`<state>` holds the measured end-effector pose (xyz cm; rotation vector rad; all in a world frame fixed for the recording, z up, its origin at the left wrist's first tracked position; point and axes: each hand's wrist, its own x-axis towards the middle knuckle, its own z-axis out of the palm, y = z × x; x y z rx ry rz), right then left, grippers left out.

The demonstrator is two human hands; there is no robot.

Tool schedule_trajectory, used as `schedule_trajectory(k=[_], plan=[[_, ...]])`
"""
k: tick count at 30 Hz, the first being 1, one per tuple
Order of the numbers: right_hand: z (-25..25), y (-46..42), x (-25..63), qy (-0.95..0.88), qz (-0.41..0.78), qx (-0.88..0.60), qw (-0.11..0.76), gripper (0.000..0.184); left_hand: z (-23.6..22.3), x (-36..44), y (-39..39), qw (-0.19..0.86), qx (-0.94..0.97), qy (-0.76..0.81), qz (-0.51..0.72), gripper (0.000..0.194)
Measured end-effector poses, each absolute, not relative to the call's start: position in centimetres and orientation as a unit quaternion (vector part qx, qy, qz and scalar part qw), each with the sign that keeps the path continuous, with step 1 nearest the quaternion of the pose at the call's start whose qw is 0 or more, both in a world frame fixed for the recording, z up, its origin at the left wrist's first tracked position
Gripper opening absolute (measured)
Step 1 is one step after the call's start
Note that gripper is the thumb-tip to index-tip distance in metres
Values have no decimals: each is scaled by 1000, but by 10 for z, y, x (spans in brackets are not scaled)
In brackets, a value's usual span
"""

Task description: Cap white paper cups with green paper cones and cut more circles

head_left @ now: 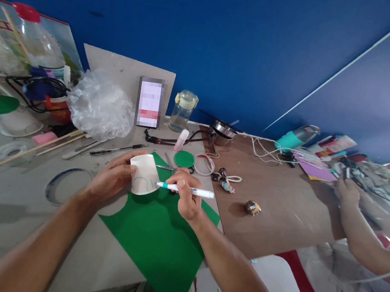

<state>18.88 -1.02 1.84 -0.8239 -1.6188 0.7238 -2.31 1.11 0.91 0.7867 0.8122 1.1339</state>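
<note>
My left hand (114, 176) is closed around the left side of a white paper cup (144, 170), which is tilted a little above the table. Thin blue-green curved lines show on the cup's side. In my right hand (188, 195) is a white marker (203, 193) with a teal tip, and that tip touches or nearly touches the cup's right side. Beneath both hands lies a sheet of green paper (157, 237) with a curved cut in its left edge. Scissors (165, 167), partly hidden by my right hand, rest behind the cup.
Behind my hands are a green disc (183, 159), a tape roll (204, 165), a glue stick (181, 140) and a glass jar (183, 111). A phone (149, 102) leans upright by a plastic bag (101, 105). At the right sits another person, whose hand (347, 192) is over the table.
</note>
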Motion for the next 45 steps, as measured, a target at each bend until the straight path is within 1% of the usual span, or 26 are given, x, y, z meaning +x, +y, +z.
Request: schedule_trajectory(k=[2, 6, 11, 15, 24, 31, 33, 35, 37, 42, 45], plan=[[18, -10, 189, -677, 305, -356, 568, 55, 8, -24, 11, 699, 356, 365, 502, 46], [17, -9, 188, -679, 318, -354, 559, 55, 9, -24, 10, 708, 358, 364, 488, 48], [17, -9, 187, -649, 328, -361, 584, 50, 11, -25, 9, 724, 357, 344, 480, 48], [16, -9, 188, -624, 353, -392, 576, 53, 10, -28, 9, 728, 358, 340, 476, 50], [13, -4, 188, -600, 377, -394, 586, 55, 9, -38, 12, 750, 367, 296, 463, 52], [5, -4, 189, -573, 451, -362, 580, 54, 11, -43, 13, 763, 360, 271, 463, 55], [5, -2, 189, -539, 467, -360, 601, 53, 12, -44, 12, 768, 351, 270, 463, 57], [8, 0, 188, -489, 492, -347, 632, 50, 12, -45, 11, 776, 345, 263, 458, 59], [12, 3, 187, -453, 524, -325, 644, 46, 12, -46, 10, 791, 343, 249, 441, 60], [16, 4, 185, -481, 569, -289, 602, 55, 8, -48, 8, 831, 341, 192, 396, 70], [12, 3, 184, -502, 571, -307, 573, 54, 9, -48, 6, 841, 328, 173, 393, 68]])
